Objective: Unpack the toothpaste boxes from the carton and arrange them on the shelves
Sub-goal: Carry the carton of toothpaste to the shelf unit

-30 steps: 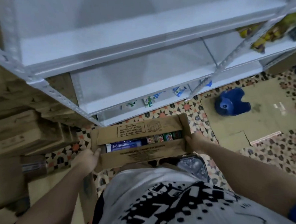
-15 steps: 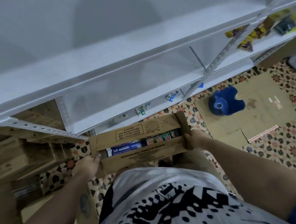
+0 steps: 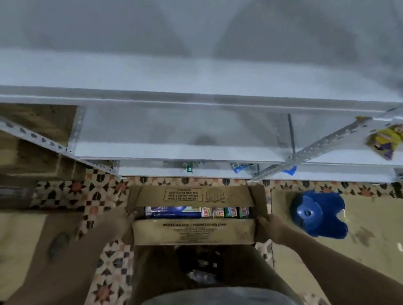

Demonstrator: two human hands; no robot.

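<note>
1. Okay: carton (image 3: 193,231) sits at 6 o'clock below the shelves (image 3: 192,89), flaps half open.
2. Left hand (image 3: 120,224) grasps its 9 o'clock end, right hand (image 3: 272,225) its 3 o'clock end; fingers partly hidden.
3. Toothpaste boxes (image 3: 175,211) show only through the slot; blurred, count unclear.
4. Blue stool (image 3: 320,215) at 3 o'clock.

Clutter around the patterned floor (image 3: 108,271)

A blue plastic stool (image 3: 318,212) lies on flattened cardboard (image 3: 378,240) right of the fingers; yellow snack packets (image 3: 393,138) sit farther up, brown boxes (image 3: 14,149) left.
</note>
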